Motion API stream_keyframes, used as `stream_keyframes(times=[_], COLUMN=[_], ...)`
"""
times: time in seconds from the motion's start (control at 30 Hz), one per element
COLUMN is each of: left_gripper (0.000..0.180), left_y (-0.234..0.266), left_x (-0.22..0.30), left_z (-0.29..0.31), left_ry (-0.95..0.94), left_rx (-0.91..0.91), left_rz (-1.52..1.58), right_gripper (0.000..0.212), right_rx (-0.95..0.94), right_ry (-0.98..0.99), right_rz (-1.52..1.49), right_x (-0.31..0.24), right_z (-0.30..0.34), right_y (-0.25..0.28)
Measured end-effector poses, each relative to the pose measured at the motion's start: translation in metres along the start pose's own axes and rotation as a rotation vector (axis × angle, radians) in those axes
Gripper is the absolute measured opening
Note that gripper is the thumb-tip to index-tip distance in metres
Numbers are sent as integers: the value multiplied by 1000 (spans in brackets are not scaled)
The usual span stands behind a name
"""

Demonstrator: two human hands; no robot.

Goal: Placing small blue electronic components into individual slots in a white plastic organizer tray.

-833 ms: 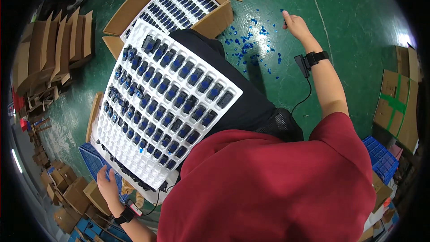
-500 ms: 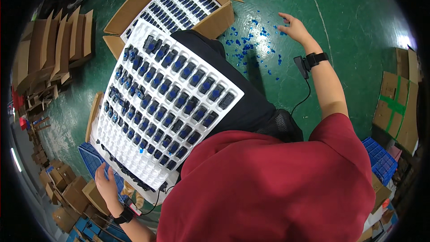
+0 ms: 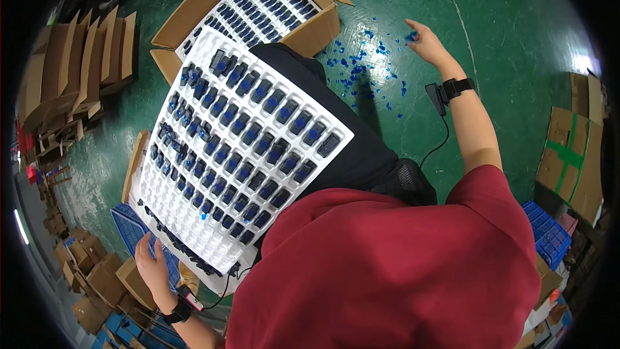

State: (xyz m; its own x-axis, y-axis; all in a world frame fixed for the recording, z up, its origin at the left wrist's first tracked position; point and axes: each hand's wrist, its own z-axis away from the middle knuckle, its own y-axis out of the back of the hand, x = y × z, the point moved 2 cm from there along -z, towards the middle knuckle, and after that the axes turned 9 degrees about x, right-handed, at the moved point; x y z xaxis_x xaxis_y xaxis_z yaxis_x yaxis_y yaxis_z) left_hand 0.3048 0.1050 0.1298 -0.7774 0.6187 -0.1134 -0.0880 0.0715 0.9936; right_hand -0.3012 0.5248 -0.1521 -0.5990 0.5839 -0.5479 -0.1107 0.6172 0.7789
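Observation:
A white moulded tray [image 3: 219, 249] slopes across my lap, rows of its pockets filled with small black rectangular parts bearing blue film. Toward its left end, many pockets hold no parts, and some parts lie loosely heaped. My left hand [image 3: 152, 264] is by the tray's lower left edge, fingers apart, holding nothing visible. Out to the right, my right hand [image 3: 427, 45] reaches over the green floor with thumb and forefinger apart. A blue film scrap [image 3: 411, 37] shows at those fingertips; whether it clings to them or is falling is unclear. Similar blue scraps [image 3: 354, 71] litter the floor below.
An open cardboard box [image 3: 320, 32] beyond my knees holds another filled white tray [image 3: 258, 6]. Folded cartons [image 3: 84, 71] stand at left. A blue basket [image 3: 129, 223] sits by my left hand, another blue crate [image 3: 547, 232] at right, near a green-taped carton [image 3: 568, 155].
A blue scrap now shows at my right fingertips, where the gap looked bare before. That hand has shifted slightly; my left hand and the tray stay nearly in place.

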Motion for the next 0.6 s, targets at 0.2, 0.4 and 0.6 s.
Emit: stream_keyframes(times=[0.2,0.4,0.6], left_gripper=[27,27,31], left_y=[1,0,-13], left_x=[2,-7,-21], left_z=[1,4,6], left_ry=[-20,-18,146], left_rx=[11,25,83], left_rz=[-8,3,165], right_gripper=[32,32,30], right_rx=[-179,-323,-73], right_ry=[-528,-568,-251], right_rz=[-152,111,235], right_x=[-7,-26,4], right_z=[-5,-12,-4], right_y=[9,16,-4])
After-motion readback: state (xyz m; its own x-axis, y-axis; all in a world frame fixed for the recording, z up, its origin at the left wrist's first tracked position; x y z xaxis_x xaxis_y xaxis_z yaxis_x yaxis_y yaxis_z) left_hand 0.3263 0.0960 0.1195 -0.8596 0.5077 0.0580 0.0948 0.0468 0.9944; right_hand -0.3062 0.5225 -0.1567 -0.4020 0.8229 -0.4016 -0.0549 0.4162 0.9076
